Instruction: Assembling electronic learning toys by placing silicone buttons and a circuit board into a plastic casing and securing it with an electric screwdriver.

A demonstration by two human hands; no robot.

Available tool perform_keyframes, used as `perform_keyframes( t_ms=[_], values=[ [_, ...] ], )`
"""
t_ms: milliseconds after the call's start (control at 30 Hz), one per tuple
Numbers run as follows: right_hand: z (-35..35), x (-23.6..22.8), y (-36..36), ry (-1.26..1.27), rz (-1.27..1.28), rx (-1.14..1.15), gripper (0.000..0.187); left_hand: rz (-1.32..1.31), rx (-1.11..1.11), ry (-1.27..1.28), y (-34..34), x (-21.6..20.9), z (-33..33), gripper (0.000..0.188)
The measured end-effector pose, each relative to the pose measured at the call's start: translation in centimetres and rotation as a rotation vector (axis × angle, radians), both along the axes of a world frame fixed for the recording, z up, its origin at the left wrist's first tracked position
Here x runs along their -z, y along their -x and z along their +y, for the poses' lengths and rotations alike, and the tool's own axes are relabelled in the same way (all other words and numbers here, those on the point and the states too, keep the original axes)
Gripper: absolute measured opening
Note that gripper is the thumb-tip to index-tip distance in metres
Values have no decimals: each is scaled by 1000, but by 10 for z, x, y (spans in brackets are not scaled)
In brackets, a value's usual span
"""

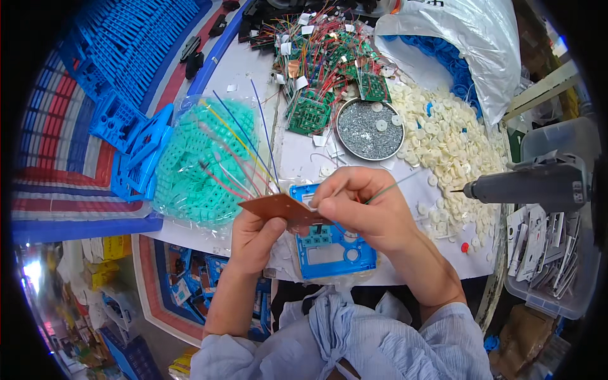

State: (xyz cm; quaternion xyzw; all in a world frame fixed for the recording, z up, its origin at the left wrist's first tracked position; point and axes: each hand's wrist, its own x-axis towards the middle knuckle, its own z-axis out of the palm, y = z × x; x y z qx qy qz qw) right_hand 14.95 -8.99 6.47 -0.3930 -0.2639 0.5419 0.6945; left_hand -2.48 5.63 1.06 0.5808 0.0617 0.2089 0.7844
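Two hands: my left hand (252, 242) grips the brown board (278, 208) by thumb and fingers; my right hand (362, 206) is pinched closed at its edge, on what I cannot tell.
Board: raised and tilted, above the blue case (339, 257) on the surface (437, 265).
Wires (238, 139): long and loose behind the board; one may catch on a finger, I think, and pull off if I turn the board quickly.

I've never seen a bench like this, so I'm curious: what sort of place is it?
Probably a small electronics assembly workshop: there are heaped, wired green circuit boards, stacked blue plastic parts, and a round dish of small metal pieces.
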Motion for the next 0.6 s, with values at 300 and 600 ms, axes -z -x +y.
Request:
perform_keyframes(
  t_ms=[300,600],
  values=[
    [-85,-1,4,46,158,404,17,237,-188,223,12,-16,4,30],
    [-249,-9,-23,635,-560,-73,59,443,101,-58,24,-27,-11,28]
  ],
)
